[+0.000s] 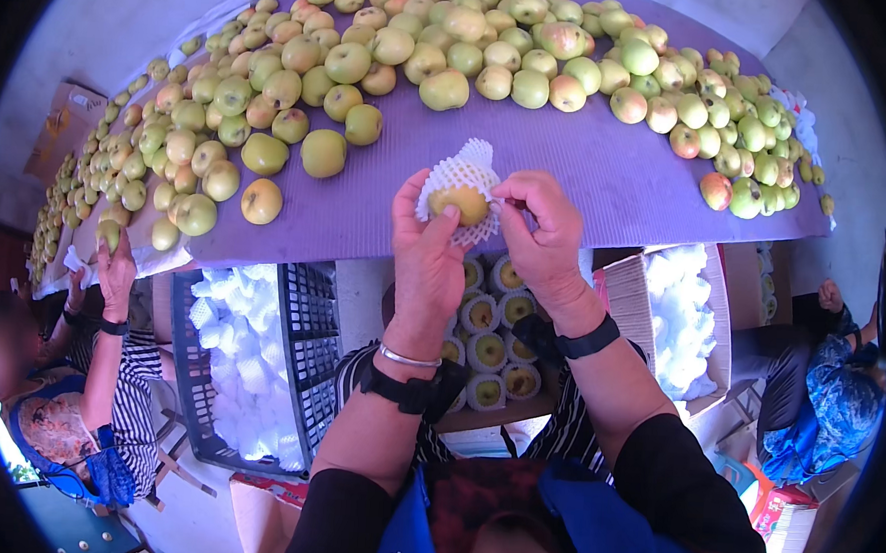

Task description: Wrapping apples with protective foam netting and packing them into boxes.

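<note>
A yellow-green apple (458,202) sits partly inside a white foam net sleeve (467,165) above the table's front edge. My left hand (433,253) grips the apple, its thumb on the fruit's near face and its fingers behind the sleeve. The sleeve's right edge is pinched between the thumb and forefinger of my right hand (539,233). Below my hands, in a cardboard box (473,422) before my lap, several sleeved apples (486,348) stand packed in rows. Many bare apples (322,154) lie in a wide heap over the purple corrugated sheet (387,198) covering the table.
At my left stands a black plastic crate (307,359) full of foam sleeves (243,364). An open cardboard carton (629,309) on the right holds more sleeves (677,319). A co-worker's hand (116,274) holds an apple at far left. Another person (820,401) sits at far right.
</note>
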The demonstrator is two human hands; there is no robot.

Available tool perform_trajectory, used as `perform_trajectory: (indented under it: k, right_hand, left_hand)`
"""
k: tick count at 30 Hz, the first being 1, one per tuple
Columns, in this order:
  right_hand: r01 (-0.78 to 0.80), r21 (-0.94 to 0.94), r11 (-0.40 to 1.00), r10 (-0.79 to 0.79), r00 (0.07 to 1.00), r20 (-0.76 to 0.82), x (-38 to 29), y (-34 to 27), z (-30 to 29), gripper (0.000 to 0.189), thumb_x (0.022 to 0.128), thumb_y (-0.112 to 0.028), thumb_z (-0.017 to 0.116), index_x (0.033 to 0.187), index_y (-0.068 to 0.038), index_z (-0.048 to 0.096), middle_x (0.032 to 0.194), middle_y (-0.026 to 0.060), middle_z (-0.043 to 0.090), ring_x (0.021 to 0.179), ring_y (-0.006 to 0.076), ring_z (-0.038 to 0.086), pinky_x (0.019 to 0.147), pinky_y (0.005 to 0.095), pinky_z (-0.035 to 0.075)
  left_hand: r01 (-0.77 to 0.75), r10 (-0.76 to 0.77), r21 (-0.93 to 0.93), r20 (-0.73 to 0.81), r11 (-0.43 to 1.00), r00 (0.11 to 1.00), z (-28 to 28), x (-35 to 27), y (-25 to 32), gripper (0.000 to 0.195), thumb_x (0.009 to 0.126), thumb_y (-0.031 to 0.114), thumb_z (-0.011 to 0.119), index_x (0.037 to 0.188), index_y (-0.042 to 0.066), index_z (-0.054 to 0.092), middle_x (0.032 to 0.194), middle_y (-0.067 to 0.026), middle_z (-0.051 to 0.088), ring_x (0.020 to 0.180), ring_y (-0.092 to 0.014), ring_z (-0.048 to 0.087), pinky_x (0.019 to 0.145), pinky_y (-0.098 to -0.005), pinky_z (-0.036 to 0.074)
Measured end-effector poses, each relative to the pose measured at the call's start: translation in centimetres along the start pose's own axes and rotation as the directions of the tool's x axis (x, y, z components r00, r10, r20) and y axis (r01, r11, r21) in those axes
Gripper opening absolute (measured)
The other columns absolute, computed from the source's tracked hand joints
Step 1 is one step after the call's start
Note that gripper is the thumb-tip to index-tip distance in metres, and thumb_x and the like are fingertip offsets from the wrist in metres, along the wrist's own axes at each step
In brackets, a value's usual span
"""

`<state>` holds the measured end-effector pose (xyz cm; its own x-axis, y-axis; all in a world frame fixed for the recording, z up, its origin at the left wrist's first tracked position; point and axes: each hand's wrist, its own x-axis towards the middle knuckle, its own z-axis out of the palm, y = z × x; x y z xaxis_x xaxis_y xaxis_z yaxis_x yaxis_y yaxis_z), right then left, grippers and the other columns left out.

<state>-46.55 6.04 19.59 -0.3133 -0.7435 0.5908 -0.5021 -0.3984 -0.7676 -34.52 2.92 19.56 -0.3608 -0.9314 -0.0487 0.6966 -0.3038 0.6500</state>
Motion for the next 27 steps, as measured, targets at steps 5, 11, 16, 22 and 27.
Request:
perform_trajectory:
  k: [5, 11, 16, 22, 27]
  right_hand:
    - [0.224, -0.192, 0.956, -0.227, 0.974, 0.008, -0.3, -0.9, 0.8, 0.017, 0.068, 0.004, 0.060, 0.083, -0.004, 0.057, 0.081, 0.0102, 0.055, 0.073, 0.0279, 0.056, 0.062, 0.0328, 0.046]
    - [0.302, -0.088, 0.949, -0.274, 0.932, 0.238, -0.6, -1.6, 0.4, 0.021, 0.067, 0.000, 0.063, 0.086, -0.005, 0.058, 0.089, 0.0099, 0.055, 0.078, 0.0268, 0.055, 0.066, 0.0319, 0.046]
    - [-0.070, 0.047, 0.996, 0.074, 0.993, -0.095, 1.0, 0.4, -1.8, 0.029, 0.069, -0.004, 0.065, 0.097, -0.005, 0.055, 0.098, 0.0070, 0.056, 0.086, 0.0188, 0.055, 0.075, 0.0299, 0.044]
    - [-0.292, 0.252, 0.923, 0.310, 0.950, -0.033, 1.4, 1.6, -2.9, 0.033, 0.071, -0.010, 0.066, 0.102, -0.005, 0.054, 0.101, 0.0033, 0.056, 0.090, 0.0123, 0.052, 0.080, 0.0286, 0.040]
    - [-0.434, 0.311, 0.845, 0.415, 0.901, 0.129, 1.4, 1.7, -3.1, 0.022, 0.072, -0.011, 0.067, 0.090, -0.004, 0.058, 0.088, 0.0016, 0.059, 0.085, 0.0105, 0.052, 0.080, 0.0280, 0.040]
  left_hand:
    - [-0.005, 0.007, -0.052, 0.029, 0.999, 1.000, -0.1, -0.1, -0.3, 0.040, 0.086, 0.005, 0.045, 0.124, 0.008, 0.034, 0.120, -0.0108, 0.045, 0.109, -0.025, 0.047, 0.089, -0.0410, 0.041]
    - [-0.049, 0.055, -0.071, 0.078, 0.996, 0.995, -1.1, 0.7, 0.1, 0.044, 0.084, 0.010, 0.050, 0.124, 0.005, 0.034, 0.119, -0.0124, 0.046, 0.107, -0.026, 0.048, 0.091, -0.0408, 0.040]
    - [0.076, -0.071, -0.055, 0.080, 0.996, 0.994, -0.6, 0.3, 1.6, 0.050, 0.082, 0.009, 0.053, 0.127, 0.005, 0.031, 0.116, -0.0135, 0.048, 0.105, -0.026, 0.050, 0.086, -0.0437, 0.045]
    - [0.141, -0.126, -0.075, 0.170, 0.987, 0.977, -0.6, 0.2, 1.7, 0.050, 0.077, 0.007, 0.054, 0.123, 0.002, 0.036, 0.116, -0.0143, 0.047, 0.106, -0.027, 0.050, 0.087, -0.0440, 0.044]
    - [0.091, -0.085, -0.034, 0.158, 0.995, 0.984, -0.4, 0.0, 1.6, 0.050, 0.073, 0.005, 0.054, 0.120, -0.001, 0.037, 0.115, -0.0145, 0.048, 0.107, -0.027, 0.049, 0.093, -0.0386, 0.039]
